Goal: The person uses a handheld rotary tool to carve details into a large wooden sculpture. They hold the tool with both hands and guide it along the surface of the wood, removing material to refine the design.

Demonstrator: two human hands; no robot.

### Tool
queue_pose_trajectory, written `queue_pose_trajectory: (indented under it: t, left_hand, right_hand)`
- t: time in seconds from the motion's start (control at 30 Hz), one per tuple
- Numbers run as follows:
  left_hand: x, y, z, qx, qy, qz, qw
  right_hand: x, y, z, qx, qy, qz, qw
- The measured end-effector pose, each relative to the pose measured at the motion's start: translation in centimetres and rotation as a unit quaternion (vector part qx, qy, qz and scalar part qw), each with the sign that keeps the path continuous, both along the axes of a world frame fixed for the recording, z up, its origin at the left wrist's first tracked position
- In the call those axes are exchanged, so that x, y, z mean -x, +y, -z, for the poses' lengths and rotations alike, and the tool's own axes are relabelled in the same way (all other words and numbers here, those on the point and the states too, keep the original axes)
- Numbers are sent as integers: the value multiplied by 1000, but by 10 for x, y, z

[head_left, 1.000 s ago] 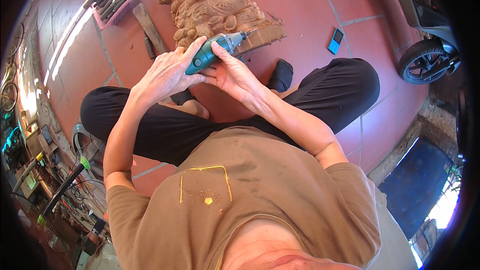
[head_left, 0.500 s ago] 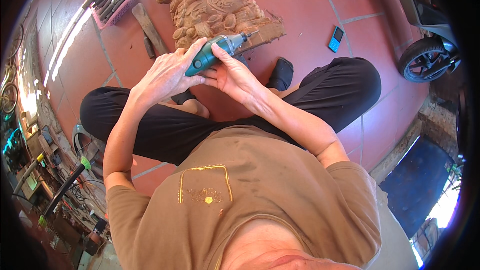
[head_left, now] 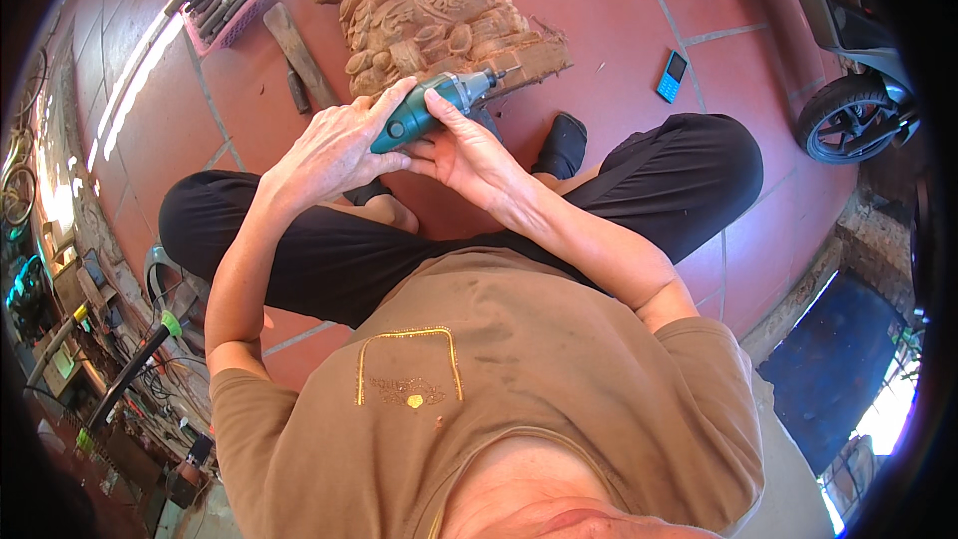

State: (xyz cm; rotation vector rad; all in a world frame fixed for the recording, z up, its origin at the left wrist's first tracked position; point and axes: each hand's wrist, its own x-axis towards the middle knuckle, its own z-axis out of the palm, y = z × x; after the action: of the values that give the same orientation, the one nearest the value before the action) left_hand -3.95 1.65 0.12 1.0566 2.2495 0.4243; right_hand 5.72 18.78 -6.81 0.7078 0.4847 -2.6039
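Observation:
A green rotary tool [head_left: 424, 112] with a grey nose and a thin bit lies slantwise between my hands, its tip pointing up and to the right. My left hand [head_left: 334, 148] is closed around its rear end from the left. From the right, my right hand [head_left: 471, 157] grips its middle, thumb on top of the body and fingers curled beneath. Just beyond the tool rests a brown carved wooden piece [head_left: 429, 15] with raised, rounded relief; the bit shows in front of its near right corner. The undersides of the tool are hidden by my fingers.
A pink basket [head_left: 261, 2] of chisel-like tools stands far left, beside a wooden mallet [head_left: 299, 52] and a dark-handled tool [head_left: 297, 90]. A blue phone [head_left: 672, 76] lies on the red tiled floor [head_left: 559, 5]. A motorbike wheel [head_left: 848, 120] is at right; cluttered tools line the left.
Almost nothing differs. The rotary tool and both hands have shifted very slightly to the right, with the same grip.

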Motion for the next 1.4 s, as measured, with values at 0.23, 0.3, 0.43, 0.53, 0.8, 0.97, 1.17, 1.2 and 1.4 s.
queue_pose_trajectory:
  t: [0.23,0.3,0.43,0.53,0.8,0.97,1.17,1.2,1.4]
  left_hand:
    - [-1,-2,2,-34,17,12,999]
    - [-1,-2,2,-29,11,10,999]
    - [-1,-2,4,-23,3,11,1000]
    - [0,-1,2,-5,-9,12,1000]
    - [0,-2,4,-12,-6,19,1000]
    - [1,-1,5,-8,-12,23,1000]
    - [1,0,3,2,-17,24,1000]
    - [1,0,3,1,-18,24,1000]
    - [1,0,3,-7,-15,19,1000]
  right_hand:
    - [-3,0,-2,1,-10,-1,1000]
    - [-3,0,-1,4,-10,-2,1000]
    - [-5,0,-1,5,-6,-7,1000]
    - [-5,-1,-4,3,-12,-5,1000]
    - [-7,-1,-6,12,-15,-1,1000]
    - [-8,0,-7,18,-22,5,1000]
    - [-9,-1,-8,17,-22,0,1000]
    - [-9,-1,-8,16,-20,-1,1000]
    - [-9,-1,-10,12,-19,0,1000]
